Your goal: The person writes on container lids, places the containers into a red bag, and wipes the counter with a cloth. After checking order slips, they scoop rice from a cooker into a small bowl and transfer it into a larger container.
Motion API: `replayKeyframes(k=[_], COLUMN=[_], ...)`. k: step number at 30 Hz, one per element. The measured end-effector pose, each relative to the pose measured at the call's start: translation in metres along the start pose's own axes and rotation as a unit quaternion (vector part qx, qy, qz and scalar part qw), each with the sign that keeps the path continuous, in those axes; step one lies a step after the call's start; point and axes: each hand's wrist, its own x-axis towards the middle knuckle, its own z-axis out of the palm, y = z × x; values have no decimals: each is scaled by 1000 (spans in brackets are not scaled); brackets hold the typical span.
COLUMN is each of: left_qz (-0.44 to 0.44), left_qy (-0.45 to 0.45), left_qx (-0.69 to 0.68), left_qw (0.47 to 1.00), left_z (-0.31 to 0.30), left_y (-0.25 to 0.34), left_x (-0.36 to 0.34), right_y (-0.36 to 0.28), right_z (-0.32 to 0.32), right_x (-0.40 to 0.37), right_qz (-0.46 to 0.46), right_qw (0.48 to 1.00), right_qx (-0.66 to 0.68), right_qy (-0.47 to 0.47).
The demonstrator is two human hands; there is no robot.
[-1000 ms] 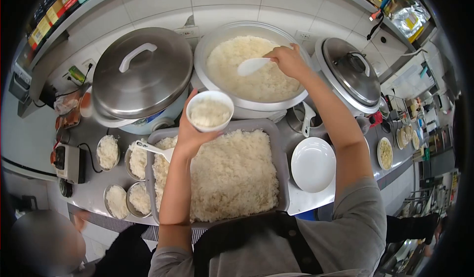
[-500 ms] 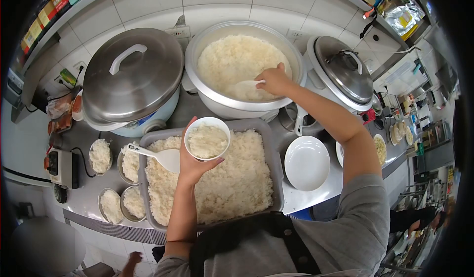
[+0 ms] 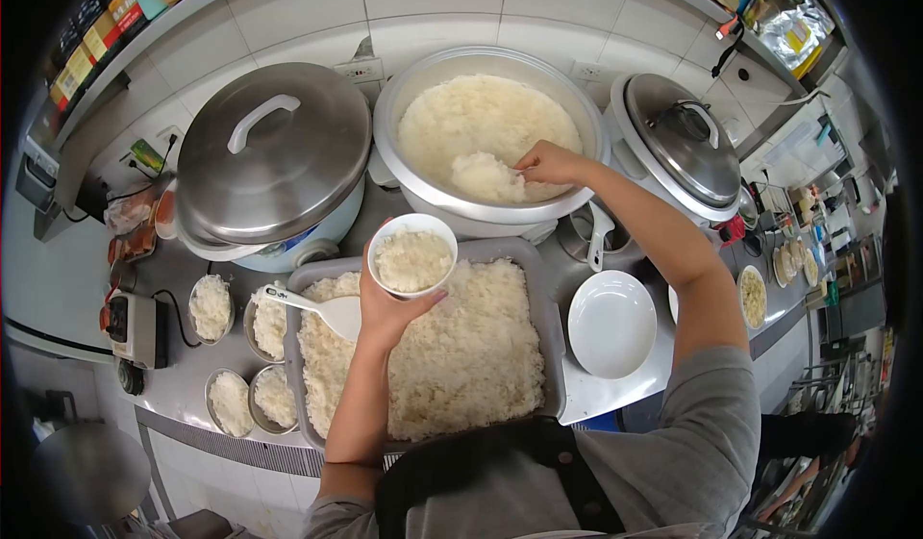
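Observation:
My left hand (image 3: 389, 310) is closed round a white bowl (image 3: 411, 292) partly filled with rice, held above the left part of a grey tray (image 3: 555, 347) of rice. A white rice paddle (image 3: 336, 316) lies on the rice in that tray, beside my left wrist. My right hand (image 3: 558, 166) reaches over the front right rim of the large open cooker (image 3: 442, 196). Its fingers grip a scoop whose blade is heaped with a clump of rice (image 3: 487, 175); the handle is mostly hidden by the fingers.
A big lidded pot (image 3: 274, 159) stands at left, a smaller lidded cooker (image 3: 681, 140) at right. Several metal bowls of rice (image 3: 231, 402) sit left of the tray. A white plate (image 3: 612, 324) and a metal pot with a white-handled utensil (image 3: 598, 238) are right of the tray.
The scoop in my right hand has come up with a clump of rice on it. My left hand still holds the bowl. The whole view has shifted slightly.

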Motion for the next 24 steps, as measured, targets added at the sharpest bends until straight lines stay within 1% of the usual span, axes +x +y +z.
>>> replayKeyframes(k=[1,3,4,6,9,12,14,15,17,18,22,24], left_qz=[-3,30,47,65,113,162,177,152,137,127,157,166], left_qy=[8,18,23,46,97,136,168,159,160,162,190,206], left_qx=[0,0,0,71,146,228,308,324,312,306,261,241], left_qw=[1000,999,999,994,978,950,920,920,927,930,933,934], left_z=[0,6,10,21,45,67,83,90,100,104,118,124], left_y=[-1,2,4,12,13,1,-3,-2,3,4,-1,8], left_x=[5,22,34,63,114,159,177,182,186,187,188,182], right_y=[1,-24,-35,-57,-110,-135,-153,-159,-154,-159,-168,-165], right_z=[-6,-23,-32,-52,-66,-60,-42,-30,-3,11,60,78], right_x=[1,-15,-21,-30,-52,-54,-57,-60,-65,-73,-84,-93], right_qz=[23,66,57,36,67,56,85,101,19,8,-23,-37], right_qw=[999,993,988,969,924,888,866,854,847,855,869,863], right_qx=[-25,-75,-107,-170,-254,-320,-384,-413,-397,-382,-338,-360], right_qy=[20,60,98,173,277,327,308,298,353,349,360,354])
